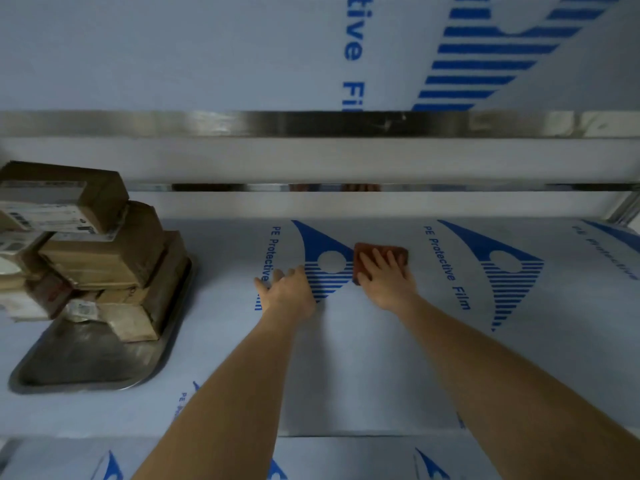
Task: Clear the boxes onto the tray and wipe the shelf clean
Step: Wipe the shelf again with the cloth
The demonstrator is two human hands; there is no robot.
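Observation:
A reddish-brown cloth (367,254) lies flat on the shelf (381,368), which is covered in pale blue protective film. My right hand (386,277) presses down on the cloth with straight fingers. My left hand (287,287) rests flat on the shelf surface just left of it, fingers spread, touching no object. At the left, several brown cardboard boxes (100,251) with white labels are piled on a metal tray (86,362).
A steel rail (311,123) of the upper shelf runs across above. The shelf's back wall (311,202) stands behind the hands. A metal upright (627,206) is at the far right. A lower film-covered surface (346,459) shows at the bottom.

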